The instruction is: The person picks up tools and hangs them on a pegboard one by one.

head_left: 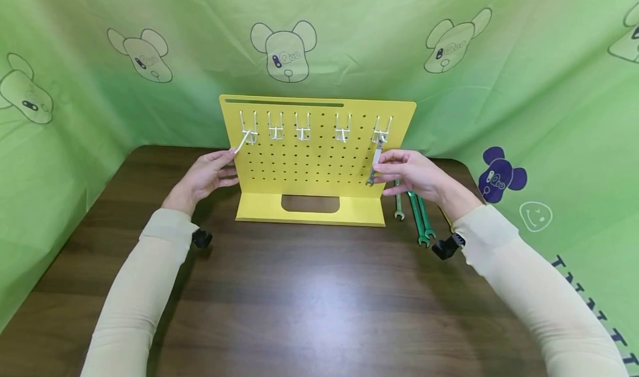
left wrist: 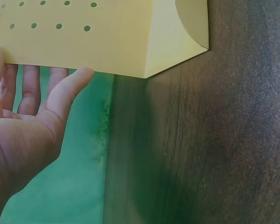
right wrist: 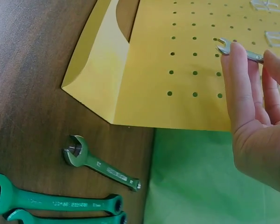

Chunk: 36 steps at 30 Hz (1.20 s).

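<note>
A yellow pegboard (head_left: 314, 166) stands on the table with several white wire hooks along its upper part. My left hand (head_left: 212, 172) holds the board's left edge, thumb in front and some fingers behind it, as the left wrist view shows. The tip of the leftmost hook (head_left: 243, 141) overlaps the left fingertips in the head view. My right hand (head_left: 414, 172) pinches a small silver combination wrench (head_left: 376, 156) between thumb and fingers. Its upper end is at the rightmost hook (head_left: 381, 128), and its open-jaw end (right wrist: 224, 46) points down in front of the board.
Right of the board, a short green wrench (right wrist: 109, 170) and two longer green wrenches (right wrist: 60, 200) lie on the brown table (head_left: 309, 288). A green printed cloth (head_left: 349, 50) hangs behind and at both sides. The board's base (head_left: 259, 208) has a cutout.
</note>
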Tool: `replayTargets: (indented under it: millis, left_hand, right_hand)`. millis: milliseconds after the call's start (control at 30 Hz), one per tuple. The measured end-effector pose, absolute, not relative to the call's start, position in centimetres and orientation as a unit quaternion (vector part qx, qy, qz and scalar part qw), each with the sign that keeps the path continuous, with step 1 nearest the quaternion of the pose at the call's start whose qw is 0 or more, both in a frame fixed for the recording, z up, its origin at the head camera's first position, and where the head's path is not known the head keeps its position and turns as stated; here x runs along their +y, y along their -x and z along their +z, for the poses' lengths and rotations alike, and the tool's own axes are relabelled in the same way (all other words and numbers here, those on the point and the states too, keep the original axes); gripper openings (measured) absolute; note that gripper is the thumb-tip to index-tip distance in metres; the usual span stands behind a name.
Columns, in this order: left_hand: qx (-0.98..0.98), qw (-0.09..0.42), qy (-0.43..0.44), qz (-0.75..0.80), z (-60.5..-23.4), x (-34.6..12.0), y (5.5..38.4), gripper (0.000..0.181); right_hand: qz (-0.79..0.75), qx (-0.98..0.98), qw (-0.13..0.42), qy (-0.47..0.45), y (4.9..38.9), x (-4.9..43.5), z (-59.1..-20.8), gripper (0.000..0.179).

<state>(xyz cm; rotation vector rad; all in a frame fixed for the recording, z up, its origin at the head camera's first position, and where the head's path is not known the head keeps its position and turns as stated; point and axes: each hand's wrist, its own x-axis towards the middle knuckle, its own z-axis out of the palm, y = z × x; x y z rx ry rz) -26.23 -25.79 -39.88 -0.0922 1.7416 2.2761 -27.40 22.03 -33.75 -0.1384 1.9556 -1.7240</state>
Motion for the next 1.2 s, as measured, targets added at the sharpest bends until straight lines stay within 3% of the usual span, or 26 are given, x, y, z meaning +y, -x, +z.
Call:
replayTargets:
  millis: [767, 1200]
  left_hand:
    - [0.607, 0.139, 0.033, 0.782, -39.5, -25.8, 26.2, 0.013]
    - [0.584, 0.145, 0.026, 0.798, -39.8, -26.0, 26.0, 0.014]
  right_hand:
    - [-0.662, 0.724, 0.194, -0.001, 27.6, 21.6, -34.4, 0.021]
    - [-0.618, 0.762, 0.19, 0.019, 26.0, 24.6, -33.9, 0.054]
